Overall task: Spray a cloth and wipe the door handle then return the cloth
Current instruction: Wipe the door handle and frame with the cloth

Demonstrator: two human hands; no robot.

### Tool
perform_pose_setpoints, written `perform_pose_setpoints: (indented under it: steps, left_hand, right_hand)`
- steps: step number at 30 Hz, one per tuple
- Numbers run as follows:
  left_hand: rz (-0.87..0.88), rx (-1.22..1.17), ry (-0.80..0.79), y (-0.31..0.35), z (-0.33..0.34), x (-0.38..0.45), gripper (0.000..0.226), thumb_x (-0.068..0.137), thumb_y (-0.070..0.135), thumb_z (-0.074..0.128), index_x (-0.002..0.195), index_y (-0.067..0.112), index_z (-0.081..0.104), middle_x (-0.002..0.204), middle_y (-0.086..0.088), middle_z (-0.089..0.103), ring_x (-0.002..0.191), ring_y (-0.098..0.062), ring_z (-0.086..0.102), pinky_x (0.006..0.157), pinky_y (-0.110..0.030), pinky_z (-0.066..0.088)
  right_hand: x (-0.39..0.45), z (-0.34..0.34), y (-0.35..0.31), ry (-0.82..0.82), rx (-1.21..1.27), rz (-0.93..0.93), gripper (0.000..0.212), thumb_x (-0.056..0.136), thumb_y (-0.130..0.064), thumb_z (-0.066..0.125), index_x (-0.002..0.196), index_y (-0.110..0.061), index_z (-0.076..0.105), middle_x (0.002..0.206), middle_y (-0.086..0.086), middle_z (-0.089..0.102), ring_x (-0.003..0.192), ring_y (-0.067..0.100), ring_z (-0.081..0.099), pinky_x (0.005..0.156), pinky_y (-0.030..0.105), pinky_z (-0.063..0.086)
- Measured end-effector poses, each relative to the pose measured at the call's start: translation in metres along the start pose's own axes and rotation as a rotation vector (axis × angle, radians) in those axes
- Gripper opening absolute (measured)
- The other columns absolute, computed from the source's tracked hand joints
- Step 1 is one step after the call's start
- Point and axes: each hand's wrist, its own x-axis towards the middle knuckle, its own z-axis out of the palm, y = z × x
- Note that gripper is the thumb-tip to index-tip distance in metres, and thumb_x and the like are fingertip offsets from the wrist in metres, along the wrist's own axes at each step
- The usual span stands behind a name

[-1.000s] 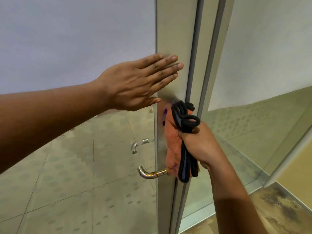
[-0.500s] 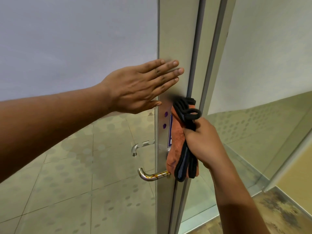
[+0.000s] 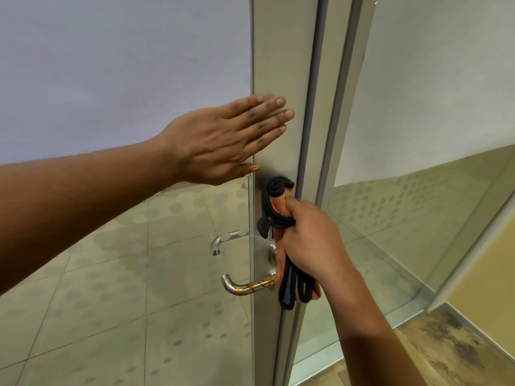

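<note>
the cloth [image 3: 278,207] is bunching in the right hand [image 3: 312,240], whose grip is curling round it just above the door handle [image 3: 245,285], while the left hand [image 3: 223,140] is pressing flat, fingers spread, on the door frame [image 3: 281,51].

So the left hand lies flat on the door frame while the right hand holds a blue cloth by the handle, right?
Not quite: the cloth is orange with black edging, not blue, as the head view shows. The left hand does lie flat on the door frame, and the right hand holds the cloth by the handle.
</note>
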Motion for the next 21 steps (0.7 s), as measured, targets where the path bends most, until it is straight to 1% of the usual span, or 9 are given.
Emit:
perform_pose_setpoints:
  steps: [2, 4, 6, 8, 11, 14, 17, 19, 21]
  left_hand:
    - [0.000, 0.013, 0.003, 0.000, 0.000, 0.000, 0.075, 0.104, 0.048, -0.005, 0.159, -0.002, -0.009, 0.167, -0.025, -0.012, 0.157, -0.037, -0.012, 0.129, -0.050, 0.005]
    - [-0.002, 0.029, 0.001, 0.001, 0.000, 0.000, 0.075, 0.104, 0.049, -0.007, 0.159, -0.002, -0.010, 0.167, -0.025, -0.014, 0.157, -0.037, -0.013, 0.129, -0.049, 0.004]
    - [-0.004, 0.032, -0.004, 0.001, 0.000, -0.001, 0.075, 0.104, 0.049, -0.007, 0.159, -0.002, -0.010, 0.167, -0.025, -0.014, 0.156, -0.037, -0.014, 0.129, -0.049, 0.004]
    - [-0.007, 0.012, -0.006, 0.000, -0.001, -0.001, 0.074, 0.105, 0.048, -0.004, 0.159, -0.002, -0.009, 0.167, -0.025, -0.012, 0.157, -0.037, -0.012, 0.129, -0.050, 0.006]
    - [-0.009, -0.006, 0.002, 0.000, -0.002, 0.000, 0.074, 0.105, 0.047, -0.001, 0.160, -0.002, -0.006, 0.167, -0.024, -0.010, 0.157, -0.037, -0.010, 0.129, -0.050, 0.007]
    - [-0.007, -0.002, 0.020, 0.000, -0.001, 0.000, 0.074, 0.106, 0.047, 0.001, 0.160, -0.002, -0.006, 0.167, -0.025, -0.010, 0.157, -0.037, -0.009, 0.129, -0.050, 0.006]
    - [-0.007, 0.011, 0.022, 0.001, 0.000, 0.000, 0.074, 0.106, 0.048, 0.000, 0.160, -0.002, -0.006, 0.168, -0.024, -0.010, 0.157, -0.036, -0.010, 0.129, -0.049, 0.005]
    - [-0.009, 0.024, 0.007, 0.000, -0.001, -0.001, 0.074, 0.105, 0.048, -0.002, 0.160, -0.002, -0.008, 0.168, -0.023, -0.011, 0.157, -0.036, -0.011, 0.129, -0.049, 0.004]
    - [-0.007, 0.016, 0.001, 0.000, -0.002, -0.001, 0.074, 0.105, 0.048, -0.002, 0.160, -0.002, -0.008, 0.168, -0.023, -0.011, 0.157, -0.036, -0.011, 0.129, -0.049, 0.005]
  right_hand:
    - [-0.003, -0.005, 0.002, -0.067, 0.019, 0.007, 0.051, 0.086, -0.007, 0.051, 0.132, -0.030, 0.057, 0.101, 0.002, 0.058, 0.089, 0.024, 0.057, 0.074, 0.035, 0.047]
    - [-0.006, -0.013, 0.005, -0.096, 0.040, 0.012, 0.052, 0.083, -0.005, 0.050, 0.128, -0.031, 0.059, 0.103, 0.003, 0.061, 0.091, 0.024, 0.059, 0.076, 0.037, 0.049]
    - [-0.007, -0.023, 0.006, -0.070, 0.052, 0.011, 0.054, 0.080, -0.004, 0.048, 0.124, -0.032, 0.061, 0.100, 0.004, 0.062, 0.090, 0.026, 0.060, 0.076, 0.040, 0.051]
    - [-0.005, -0.031, 0.006, -0.022, 0.065, -0.007, 0.055, 0.079, -0.004, 0.047, 0.124, -0.033, 0.060, 0.096, 0.003, 0.060, 0.086, 0.025, 0.059, 0.071, 0.037, 0.049]
    - [0.002, -0.031, 0.000, 0.051, 0.029, -0.057, 0.056, 0.082, -0.004, 0.046, 0.129, -0.033, 0.055, 0.095, 0.001, 0.055, 0.083, 0.024, 0.055, 0.066, 0.033, 0.043]
    - [0.004, -0.019, -0.009, 0.073, -0.053, -0.104, 0.060, 0.086, -0.007, 0.049, 0.140, -0.033, 0.046, 0.101, 0.003, 0.054, 0.087, 0.026, 0.057, 0.073, 0.038, 0.049]
    - [0.000, -0.001, -0.012, 0.076, -0.124, -0.113, 0.061, 0.091, -0.015, 0.053, 0.147, -0.034, 0.037, 0.104, 0.001, 0.051, 0.086, 0.025, 0.059, 0.069, 0.034, 0.048]
    - [-0.002, 0.004, -0.010, 0.053, -0.155, -0.112, 0.061, 0.091, -0.015, 0.054, 0.146, -0.034, 0.038, 0.101, -0.002, 0.047, 0.084, 0.023, 0.057, 0.067, 0.031, 0.043]
    - [-0.002, 0.000, -0.002, -0.047, -0.101, -0.077, 0.058, 0.087, -0.012, 0.052, 0.140, -0.036, 0.047, 0.100, -0.002, 0.053, 0.086, 0.024, 0.058, 0.069, 0.032, 0.044]
